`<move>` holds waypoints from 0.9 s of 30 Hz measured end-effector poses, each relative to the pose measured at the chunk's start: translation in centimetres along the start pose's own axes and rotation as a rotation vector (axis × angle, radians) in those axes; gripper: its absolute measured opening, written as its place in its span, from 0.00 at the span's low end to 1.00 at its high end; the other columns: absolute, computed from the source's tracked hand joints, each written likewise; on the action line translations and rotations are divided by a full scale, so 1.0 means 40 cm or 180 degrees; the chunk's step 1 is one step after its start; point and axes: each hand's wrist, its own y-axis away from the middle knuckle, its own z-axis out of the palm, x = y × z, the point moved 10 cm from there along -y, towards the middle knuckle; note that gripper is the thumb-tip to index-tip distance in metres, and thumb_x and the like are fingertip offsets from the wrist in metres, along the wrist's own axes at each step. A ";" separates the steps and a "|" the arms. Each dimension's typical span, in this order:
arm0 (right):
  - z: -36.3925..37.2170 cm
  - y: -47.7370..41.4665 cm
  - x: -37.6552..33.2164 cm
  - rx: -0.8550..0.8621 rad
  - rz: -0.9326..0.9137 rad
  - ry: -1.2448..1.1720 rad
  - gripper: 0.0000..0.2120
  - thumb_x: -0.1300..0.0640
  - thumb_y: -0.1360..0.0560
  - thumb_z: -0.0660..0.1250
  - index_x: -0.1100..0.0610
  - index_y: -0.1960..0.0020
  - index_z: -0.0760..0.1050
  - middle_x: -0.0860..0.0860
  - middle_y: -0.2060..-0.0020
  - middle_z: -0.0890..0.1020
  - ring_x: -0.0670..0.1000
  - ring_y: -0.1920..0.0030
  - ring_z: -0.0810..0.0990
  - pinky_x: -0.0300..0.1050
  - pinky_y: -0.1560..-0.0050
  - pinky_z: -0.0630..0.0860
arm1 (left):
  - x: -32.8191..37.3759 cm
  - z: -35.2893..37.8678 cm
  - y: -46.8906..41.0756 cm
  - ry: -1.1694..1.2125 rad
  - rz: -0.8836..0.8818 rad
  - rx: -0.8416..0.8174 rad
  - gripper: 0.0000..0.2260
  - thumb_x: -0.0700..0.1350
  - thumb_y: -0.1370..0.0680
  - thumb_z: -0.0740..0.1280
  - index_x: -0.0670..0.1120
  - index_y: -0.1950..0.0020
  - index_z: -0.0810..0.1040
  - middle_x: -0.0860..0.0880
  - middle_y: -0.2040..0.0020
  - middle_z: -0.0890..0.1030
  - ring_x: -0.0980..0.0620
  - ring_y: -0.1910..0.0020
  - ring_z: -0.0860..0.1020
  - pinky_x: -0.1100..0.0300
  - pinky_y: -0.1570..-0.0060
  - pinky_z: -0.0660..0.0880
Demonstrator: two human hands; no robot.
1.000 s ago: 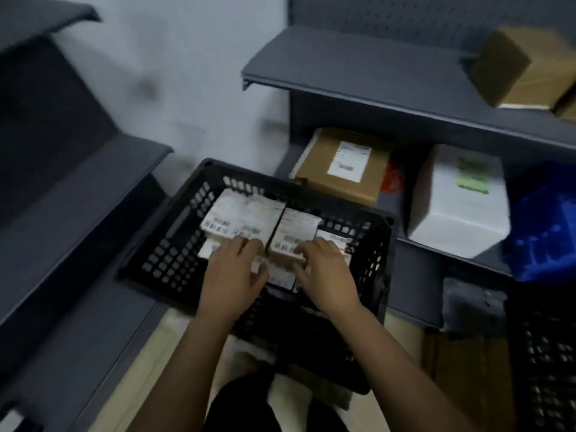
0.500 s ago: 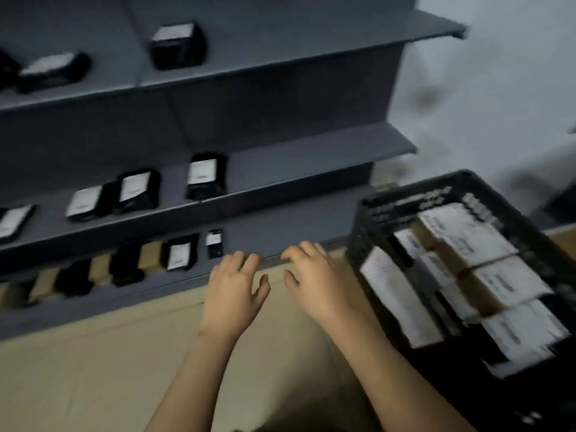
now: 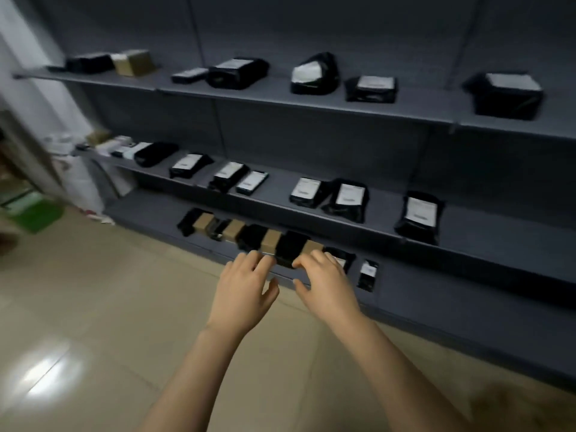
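Both forearms are stretched forward and slightly down, palms down, wrists straight. Left hand (image 3: 246,286) and right hand (image 3: 325,285) are side by side, thumbs turned inward, near each other but apart. Fingers (image 3: 253,260) of both hands are loosely spread and only slightly bent; neither hand holds anything.

Landmark: row of parcels (image 3: 232,229), alternating black and brown, lying on the bottom shelf (image 3: 436,296). Fingertips of both hands overlap the near edge of the row, each at a brown parcel; whether they touch cannot be told. One black parcel (image 3: 290,248) of the row shows in the gap between the hands. A small labelled packet (image 3: 367,273) lies just right of the row, beyond the right hand.
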 end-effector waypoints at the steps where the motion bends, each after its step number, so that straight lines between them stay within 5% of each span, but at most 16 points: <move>1: 0.022 -0.042 -0.043 -0.0048 -0.0080 0.0002 0.13 0.54 0.22 0.65 0.51 0.38 0.73 0.47 0.43 0.75 0.50 0.38 0.70 0.45 0.37 0.68 | -0.056 -0.019 -0.009 -0.0042 -0.0067 0.0021 0.13 0.47 0.28 0.73 0.47 0.46 0.78 0.50 0.55 0.76 0.47 0.56 0.76 0.53 0.60 0.74; 9: 0.155 -0.344 -0.288 -0.0313 -0.0638 -0.0052 0.14 0.54 0.22 0.66 0.51 0.37 0.73 0.48 0.41 0.75 0.50 0.38 0.70 0.46 0.37 0.70 | -0.409 -0.113 -0.080 -0.0321 -0.0604 0.0202 0.13 0.48 0.28 0.72 0.48 0.45 0.77 0.51 0.52 0.77 0.48 0.54 0.76 0.55 0.57 0.74; 27: 0.471 -1.044 -0.531 -0.0794 -0.1585 -0.0250 0.12 0.56 0.23 0.67 0.53 0.40 0.74 0.50 0.45 0.76 0.51 0.41 0.72 0.45 0.42 0.72 | -0.996 -0.068 -0.407 -0.0638 -0.1723 0.0331 0.12 0.47 0.27 0.71 0.48 0.45 0.77 0.50 0.51 0.77 0.47 0.53 0.76 0.55 0.56 0.73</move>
